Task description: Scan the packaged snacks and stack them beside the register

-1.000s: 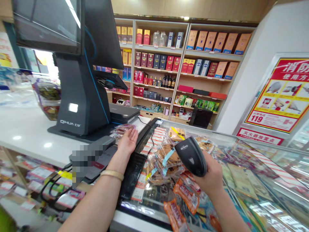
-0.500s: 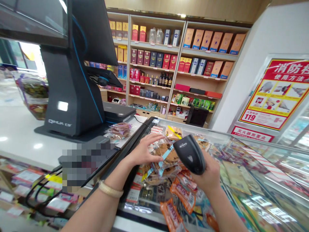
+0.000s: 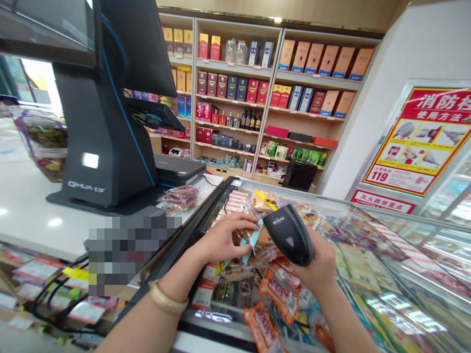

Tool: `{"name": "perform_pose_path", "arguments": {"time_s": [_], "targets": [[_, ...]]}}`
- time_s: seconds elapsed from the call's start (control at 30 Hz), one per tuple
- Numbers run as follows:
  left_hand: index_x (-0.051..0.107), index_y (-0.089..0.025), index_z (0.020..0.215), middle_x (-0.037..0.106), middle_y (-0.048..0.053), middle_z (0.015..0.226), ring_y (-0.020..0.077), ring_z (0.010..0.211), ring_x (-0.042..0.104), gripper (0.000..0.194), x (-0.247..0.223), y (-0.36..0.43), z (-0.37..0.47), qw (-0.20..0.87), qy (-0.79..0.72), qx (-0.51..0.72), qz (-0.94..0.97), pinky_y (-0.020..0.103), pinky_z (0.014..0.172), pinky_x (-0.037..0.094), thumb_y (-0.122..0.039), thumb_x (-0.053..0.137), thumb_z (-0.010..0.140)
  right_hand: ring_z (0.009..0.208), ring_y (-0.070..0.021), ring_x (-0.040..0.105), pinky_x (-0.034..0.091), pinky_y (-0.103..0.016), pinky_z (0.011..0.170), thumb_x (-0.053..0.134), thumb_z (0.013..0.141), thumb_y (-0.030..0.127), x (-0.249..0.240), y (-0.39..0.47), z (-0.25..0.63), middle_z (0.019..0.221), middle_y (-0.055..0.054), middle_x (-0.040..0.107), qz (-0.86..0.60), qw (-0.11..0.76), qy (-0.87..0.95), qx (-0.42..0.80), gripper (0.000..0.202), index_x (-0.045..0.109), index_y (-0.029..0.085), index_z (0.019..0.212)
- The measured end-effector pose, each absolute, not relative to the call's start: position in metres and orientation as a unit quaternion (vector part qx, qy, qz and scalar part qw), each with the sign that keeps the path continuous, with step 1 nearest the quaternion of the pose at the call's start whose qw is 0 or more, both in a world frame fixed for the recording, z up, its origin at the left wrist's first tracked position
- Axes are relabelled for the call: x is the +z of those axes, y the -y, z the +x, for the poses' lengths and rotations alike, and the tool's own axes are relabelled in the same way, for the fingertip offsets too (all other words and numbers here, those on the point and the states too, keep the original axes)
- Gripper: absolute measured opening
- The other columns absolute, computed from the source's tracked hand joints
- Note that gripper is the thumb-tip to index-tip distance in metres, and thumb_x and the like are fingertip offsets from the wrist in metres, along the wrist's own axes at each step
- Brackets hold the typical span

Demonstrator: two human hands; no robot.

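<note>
Here's the biscuit packet (image 3: 240, 237), six o'clock from mid-view; your left hand (image 3: 224, 240) curls round it, whether pinching I can't tell. Gather its edges gently, no crushing; right hand (image 3: 324, 254) clasps the scanner (image 3: 289, 235), three o'clock.

Lighting is bright; glare marks the counter (image 3: 29, 203) and glass case (image 3: 405, 316); edges stretch and soften; lower-left patch is pixelated.
</note>
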State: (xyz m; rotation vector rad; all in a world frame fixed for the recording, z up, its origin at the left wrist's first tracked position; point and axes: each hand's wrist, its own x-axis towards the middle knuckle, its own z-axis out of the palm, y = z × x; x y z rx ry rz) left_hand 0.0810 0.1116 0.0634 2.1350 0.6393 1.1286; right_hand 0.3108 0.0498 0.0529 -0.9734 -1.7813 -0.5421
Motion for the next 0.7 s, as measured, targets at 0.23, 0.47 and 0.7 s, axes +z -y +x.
{"name": "perform_pose_path", "arguments": {"time_s": [0.23,0.47,0.7], "targets": [[0.077,-0.02,0.086,0.075,0.007,0.089,0.0229,0.087,0.067,0.019,0.061,-0.119,0.085,0.37,-0.315,0.533,0.693,0.034,0.088,0.05,-0.025,0.075,0.067,0.06,-0.0174,0.059,0.045,-0.027,0.053,0.061,0.081,0.037,0.051,-0.051,0.313,0.07,-0.003,0.062,-0.392,0.507,0.731,-0.233,0.019,0.058,0.02,0.087],[0.068,-0.017,0.085,0.072,0.003,0.081,0.0161,0.065,0.065,0.034,0.049,-0.138,0.081,0.468,-0.337,0.671,0.466,0.024,0.055,0.05,-0.042,0.078,0.065,0.061,-0.0178,0.06,0.047,-0.027,0.054,0.061,0.08,0.031,0.049,-0.052,0.314,0.069,-0.003,0.061,-0.39,0.51,0.732,-0.23,0.013,0.059,0.02,0.087],[0.063,-0.018,0.097,0.073,0.005,0.094,0.0192,0.09,0.068,0.042,0.048,-0.142,0.083,0.486,-0.276,0.714,0.422,0.026,0.076,0.053,-0.031,0.081,0.061,0.059,-0.0164,0.058,0.044,-0.026,0.053,0.059,0.079,0.027,0.049,-0.052,0.31,0.067,-0.002,0.06,-0.389,0.496,0.749,-0.206,0.009,0.058,0.02,0.084]]}}
